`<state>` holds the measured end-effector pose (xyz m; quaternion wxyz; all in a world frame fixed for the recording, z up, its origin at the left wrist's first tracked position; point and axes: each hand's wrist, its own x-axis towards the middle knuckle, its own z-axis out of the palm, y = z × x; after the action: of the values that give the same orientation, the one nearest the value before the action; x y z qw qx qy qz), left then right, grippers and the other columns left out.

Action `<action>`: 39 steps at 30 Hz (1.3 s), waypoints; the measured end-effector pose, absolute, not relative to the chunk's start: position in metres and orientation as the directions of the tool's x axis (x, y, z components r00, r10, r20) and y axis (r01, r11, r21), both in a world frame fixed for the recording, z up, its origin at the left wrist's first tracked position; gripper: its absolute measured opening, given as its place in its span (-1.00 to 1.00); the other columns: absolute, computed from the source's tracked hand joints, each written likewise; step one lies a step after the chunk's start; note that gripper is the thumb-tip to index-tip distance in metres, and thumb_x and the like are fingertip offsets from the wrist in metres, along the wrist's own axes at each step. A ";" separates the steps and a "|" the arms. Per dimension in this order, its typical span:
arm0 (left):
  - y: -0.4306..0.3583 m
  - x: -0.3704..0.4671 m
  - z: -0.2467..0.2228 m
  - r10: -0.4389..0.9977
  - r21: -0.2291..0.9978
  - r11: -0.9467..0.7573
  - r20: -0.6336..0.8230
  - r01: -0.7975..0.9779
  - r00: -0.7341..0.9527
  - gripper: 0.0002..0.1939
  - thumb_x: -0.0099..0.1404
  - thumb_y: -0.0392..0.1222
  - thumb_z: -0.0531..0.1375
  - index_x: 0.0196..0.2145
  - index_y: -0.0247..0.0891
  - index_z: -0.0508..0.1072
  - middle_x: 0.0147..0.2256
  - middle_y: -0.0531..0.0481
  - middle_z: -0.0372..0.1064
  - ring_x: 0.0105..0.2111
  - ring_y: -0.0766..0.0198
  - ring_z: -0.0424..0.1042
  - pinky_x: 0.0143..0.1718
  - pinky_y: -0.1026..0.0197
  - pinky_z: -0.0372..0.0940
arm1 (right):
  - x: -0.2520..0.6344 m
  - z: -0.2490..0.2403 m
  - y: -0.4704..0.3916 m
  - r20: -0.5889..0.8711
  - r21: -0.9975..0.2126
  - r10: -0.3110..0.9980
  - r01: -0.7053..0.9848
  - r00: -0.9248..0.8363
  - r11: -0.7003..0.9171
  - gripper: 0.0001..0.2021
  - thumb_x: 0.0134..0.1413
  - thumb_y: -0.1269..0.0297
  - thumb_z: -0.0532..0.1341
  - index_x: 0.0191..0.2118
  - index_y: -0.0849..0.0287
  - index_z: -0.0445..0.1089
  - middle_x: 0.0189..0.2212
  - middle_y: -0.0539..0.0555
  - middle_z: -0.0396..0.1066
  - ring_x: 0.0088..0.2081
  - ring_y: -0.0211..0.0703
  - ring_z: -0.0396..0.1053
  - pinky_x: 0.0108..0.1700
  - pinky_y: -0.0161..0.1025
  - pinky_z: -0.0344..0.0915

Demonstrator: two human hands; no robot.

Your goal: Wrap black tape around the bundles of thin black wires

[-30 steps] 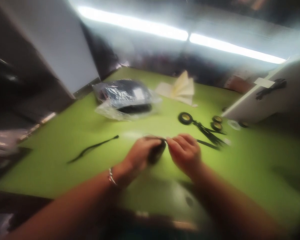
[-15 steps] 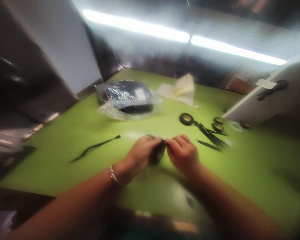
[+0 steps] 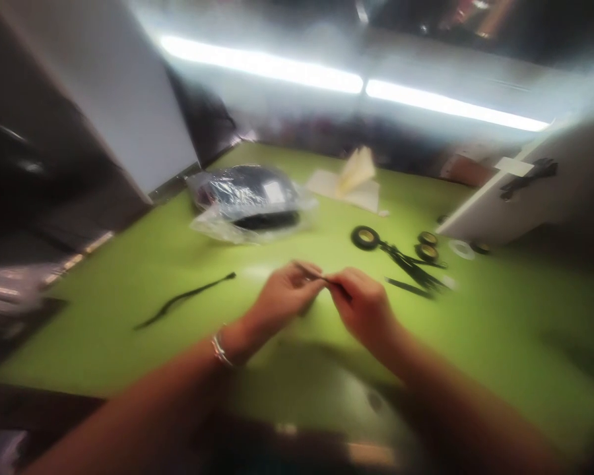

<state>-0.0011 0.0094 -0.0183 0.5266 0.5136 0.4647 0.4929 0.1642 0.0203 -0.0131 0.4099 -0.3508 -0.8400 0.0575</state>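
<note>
Near the middle of the green table (image 3: 178, 356), my left hand (image 3: 288, 293) pinches a thin dark strip (image 3: 309, 270). My right hand (image 3: 359, 297) is closed on the same strip just to the right, fingertips almost touching those of my left. Blur hides the rest of what the hands hold. A black cable (image 3: 188, 295) lies left of my hands. To the right are a roll of black tape (image 3: 365, 237), a bundle of black strips (image 3: 410, 264) and a separate short black strip (image 3: 408, 287).
A clear plastic bag (image 3: 250, 198) with dark contents lies at the back left. Behind the tape is an unfolded paper (image 3: 359, 181). Smaller tape rolls (image 3: 427, 251) and a white ring (image 3: 461, 249) sit near the right-hand panel (image 3: 505, 204).
The dark rounded item seen between my hands is now mostly out of sight, and a thin strip shows across my fingertips. The view has shifted slightly.
</note>
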 end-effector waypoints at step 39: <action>0.009 0.003 -0.031 0.998 0.997 -0.029 0.025 -0.075 -0.061 -0.72 0.08 -0.04 0.33 -0.39 -0.34 0.52 -0.35 -0.09 0.46 -0.38 0.28 0.39 -0.34 0.26 0.28 | 0.166 -0.018 0.024 0.545 -0.266 0.656 0.634 -0.522 0.726 -0.86 0.20 0.41 0.11 -0.32 0.18 0.41 -0.45 0.06 0.40 -0.39 -0.17 0.31 -0.31 -0.25 0.25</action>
<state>0.0027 0.0090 -0.0309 0.4968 0.4722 0.4886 0.5400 0.1661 0.0242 -0.0176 0.3198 -0.3698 -0.8722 0.0171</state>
